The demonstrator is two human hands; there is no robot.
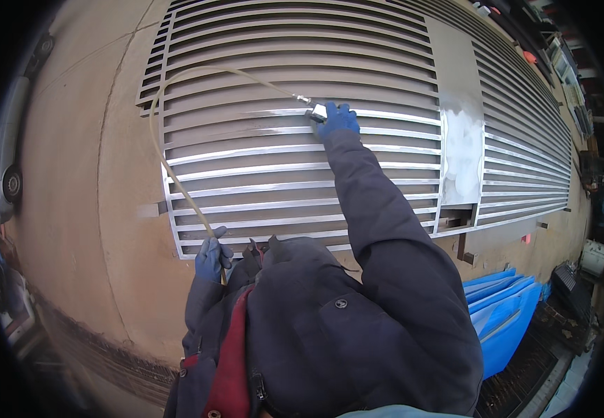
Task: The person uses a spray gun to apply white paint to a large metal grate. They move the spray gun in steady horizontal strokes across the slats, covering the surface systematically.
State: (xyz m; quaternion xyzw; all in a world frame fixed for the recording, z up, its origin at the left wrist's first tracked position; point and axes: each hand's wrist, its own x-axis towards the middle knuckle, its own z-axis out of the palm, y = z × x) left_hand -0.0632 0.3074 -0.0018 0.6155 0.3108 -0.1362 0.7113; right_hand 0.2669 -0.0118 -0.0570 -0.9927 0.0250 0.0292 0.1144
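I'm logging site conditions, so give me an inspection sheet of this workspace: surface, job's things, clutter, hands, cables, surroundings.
Surface: tan ground, dark line running along the left.
Job's things: slatted metal frame, nearer slats bright, farther ones dull; spray gun.
Clutter: blue sheets at right.
Hands: both gloved; right hand holds the spray gun, left hand the hose.
Cables: hose arcs over the frame; electrical cords, nothing seen.
Surroundings: parked vehicle at far left.

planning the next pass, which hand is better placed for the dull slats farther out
Probably the right hand: stretched out, it holds the spray gun near the dull slats; the left hand holds the hose close to the body.
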